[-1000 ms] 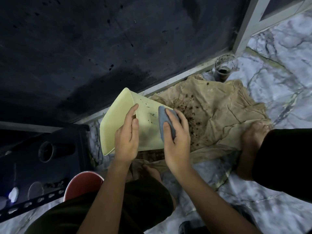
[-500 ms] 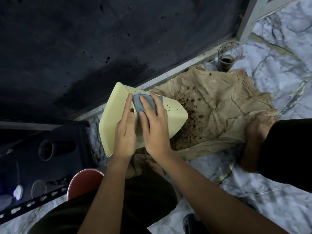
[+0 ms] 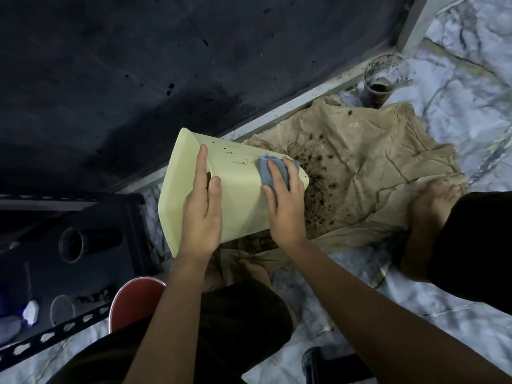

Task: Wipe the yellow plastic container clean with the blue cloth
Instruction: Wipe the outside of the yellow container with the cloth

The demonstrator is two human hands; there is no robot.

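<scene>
The yellow plastic container [image 3: 238, 200] is held tilted on its side above the floor, its open mouth turned to the left. Small dark specks dot its upper face. My left hand [image 3: 203, 212] grips it at the rim, fingers over the outer wall. My right hand [image 3: 285, 200] presses the folded blue cloth [image 3: 273, 173] flat against the container's outer side, near its base end on the right.
A stained brown cloth [image 3: 360, 173] with dark spots lies on the marble floor under the container. A dirty glass [image 3: 381, 81] stands beyond it by the door frame. A dark shelf [image 3: 91, 239] and a red stool [image 3: 133, 300] sit to the left. Bare feet rest on the brown cloth.
My right hand with the blue cloth slid from the container's upper part near my left hand to the right, toward the base. My left hand kept its hold.
</scene>
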